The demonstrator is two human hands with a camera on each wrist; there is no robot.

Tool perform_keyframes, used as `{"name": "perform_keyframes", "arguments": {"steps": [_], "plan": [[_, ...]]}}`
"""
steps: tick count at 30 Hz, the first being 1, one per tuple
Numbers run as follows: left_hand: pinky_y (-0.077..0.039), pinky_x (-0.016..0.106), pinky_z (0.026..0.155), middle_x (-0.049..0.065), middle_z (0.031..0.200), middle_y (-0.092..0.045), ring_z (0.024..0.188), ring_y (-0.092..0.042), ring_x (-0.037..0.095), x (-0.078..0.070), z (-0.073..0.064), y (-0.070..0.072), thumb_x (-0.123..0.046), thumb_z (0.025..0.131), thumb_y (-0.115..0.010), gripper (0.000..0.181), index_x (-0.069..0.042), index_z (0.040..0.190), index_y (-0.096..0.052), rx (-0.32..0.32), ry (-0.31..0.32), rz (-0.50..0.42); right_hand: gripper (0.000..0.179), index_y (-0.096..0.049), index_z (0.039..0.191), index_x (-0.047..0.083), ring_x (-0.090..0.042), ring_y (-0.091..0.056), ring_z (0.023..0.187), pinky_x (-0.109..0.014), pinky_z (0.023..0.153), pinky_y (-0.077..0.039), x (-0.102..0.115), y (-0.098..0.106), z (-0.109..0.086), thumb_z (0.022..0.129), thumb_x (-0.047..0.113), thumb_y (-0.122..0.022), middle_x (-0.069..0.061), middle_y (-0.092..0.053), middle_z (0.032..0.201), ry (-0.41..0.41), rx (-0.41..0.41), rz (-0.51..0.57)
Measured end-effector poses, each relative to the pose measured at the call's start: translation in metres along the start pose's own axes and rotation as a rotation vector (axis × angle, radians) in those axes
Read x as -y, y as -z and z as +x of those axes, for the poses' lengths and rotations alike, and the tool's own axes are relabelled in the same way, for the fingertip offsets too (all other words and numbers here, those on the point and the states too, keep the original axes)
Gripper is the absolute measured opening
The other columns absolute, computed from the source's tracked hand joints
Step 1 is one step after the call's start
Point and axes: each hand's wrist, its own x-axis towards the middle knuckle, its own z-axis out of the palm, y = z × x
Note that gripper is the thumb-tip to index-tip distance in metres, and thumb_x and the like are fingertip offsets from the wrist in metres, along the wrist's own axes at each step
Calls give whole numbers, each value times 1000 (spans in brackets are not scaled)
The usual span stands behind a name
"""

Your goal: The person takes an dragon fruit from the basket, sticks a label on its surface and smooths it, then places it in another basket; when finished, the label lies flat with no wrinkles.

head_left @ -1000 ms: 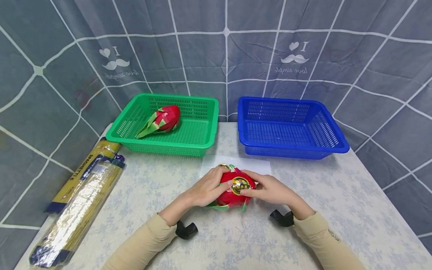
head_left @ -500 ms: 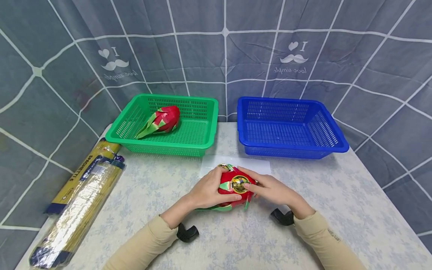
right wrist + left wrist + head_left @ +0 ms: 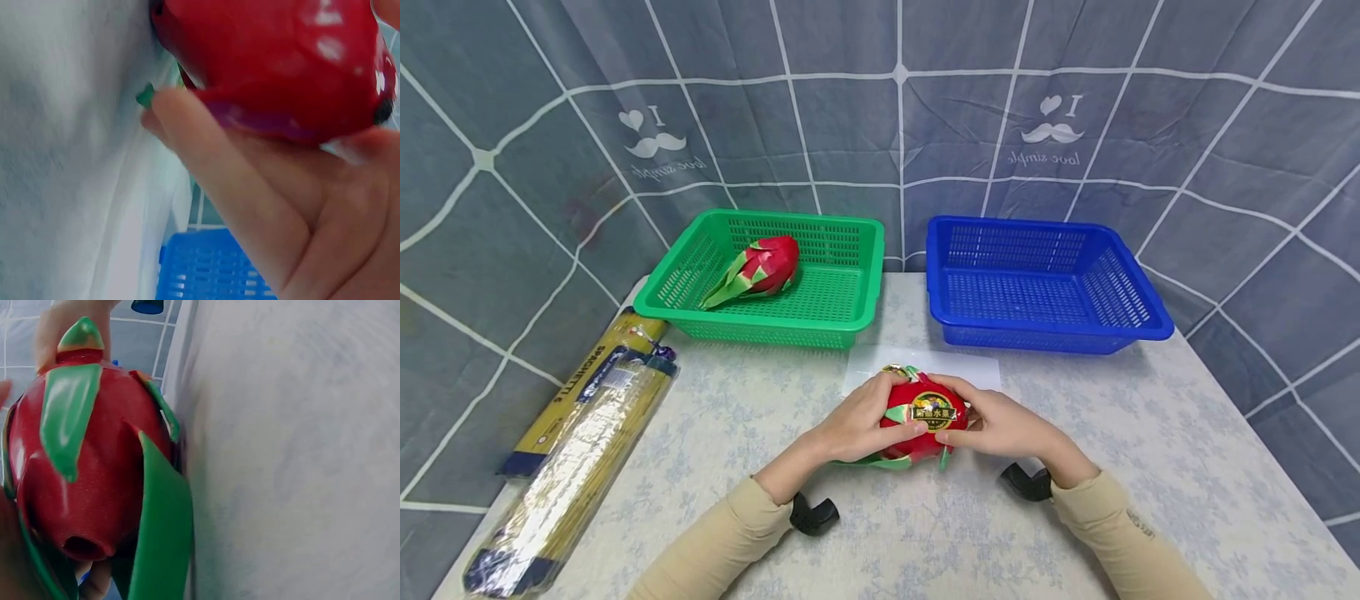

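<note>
A red dragon fruit point(image 3: 917, 392) with green leaf tips lies low at the front middle of the table. A round black-and-gold sticker point(image 3: 933, 411) faces up on it. My left hand point(image 3: 861, 423) grips its left side, thumb across the front below the sticker. On the other side, my right hand point(image 3: 1009, 423) holds it, thumb by the sticker's lower right edge. The left wrist view shows the fruit's leafy end point(image 3: 106, 506) with a small dark hole. In the right wrist view, fingers point(image 3: 219, 181) reach along the fruit's red skin; their far-side contact is partly hidden.
Behind stand a green basket point(image 3: 767, 323) holding another dragon fruit point(image 3: 775, 262) and a blue basket point(image 3: 1037, 325). A white paper sheet point(image 3: 973, 367) lies just behind the hands. Spaghetti packs point(image 3: 580, 450) line the left edge. A grey tiled-pattern curtain point(image 3: 850, 125) hangs behind.
Both thumbs have shifted off the sticker to its lower edge, and the fruit has turned slightly between the hands. The fruit stays in about the same place. Baskets and packs are unmoved.
</note>
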Motion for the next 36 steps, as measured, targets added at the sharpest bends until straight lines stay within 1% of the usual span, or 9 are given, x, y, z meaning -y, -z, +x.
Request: {"name": "perform_keyframes", "arguments": {"steps": [2,5,11,13,18,22,28,32,36], "plan": [[-46,29,78,1,106,-53,95,-51,11,-1,1,-3,-50,90,-54,54,-8,121,-43,-39,19,1,68,-33,144,22,-14,-61,95,-29,77,-52,2,-2,0,87,36,-68,-3,-59,116,-2,-11,14],[-46,30,76,1,103,-56,92,-53,12,-3,2,-9,-46,92,-50,45,-8,116,-46,-127,44,20,68,-35,143,23,-15,-61,95,-29,77,-53,4,-5,0,85,32,-70,-2,-59,115,-2,-32,48],[-47,29,64,0,94,-59,80,-56,12,-9,1,-22,-37,88,-53,34,-10,108,-52,-323,62,73,67,-33,141,24,-11,-60,95,-31,80,-50,6,-13,3,86,37,-68,1,-58,117,30,-71,-37],[-44,27,60,-1,89,-59,75,-54,11,-10,1,-25,-37,88,-54,32,-10,106,-53,-368,59,94,65,-34,139,25,-10,-59,95,-32,80,-49,6,-16,5,86,40,-67,2,-58,117,26,-94,-47],[-40,27,59,-1,86,-59,76,-50,14,-10,1,-29,-35,90,-50,30,-8,103,-55,-444,25,167,59,-35,139,27,-14,-57,99,-36,83,-47,6,-19,7,89,38,-64,0,-57,118,-18,-104,43],[-40,28,62,1,88,-61,81,-48,18,-11,1,-29,-33,91,-48,29,-8,101,-56,-469,27,181,55,-31,141,25,-19,-53,106,-42,89,-42,8,-18,6,93,35,-57,-3,-53,124,-36,-67,106],[-42,32,67,2,91,-63,83,-48,18,-14,3,-24,-35,90,-51,26,-11,96,-58,-456,125,50,49,-29,143,19,-21,-44,121,-47,100,-34,9,-18,5,99,30,-46,-3,-42,139,9,-29,122],[-43,34,70,0,94,-65,86,-50,18,-15,3,-22,-39,89,-54,27,-13,94,-59,-445,179,-26,43,-34,140,19,-20,-44,123,-47,100,-34,10,-20,6,100,31,-44,-1,-44,138,-12,-82,100],[-43,34,71,0,94,-66,87,-50,17,-15,3,-22,-42,88,-57,29,-13,92,-60,-447,203,-28,38,-43,133,23,-19,-51,115,-44,93,-41,14,-27,8,98,38,-46,0,-53,130,-92,-195,67]]}}
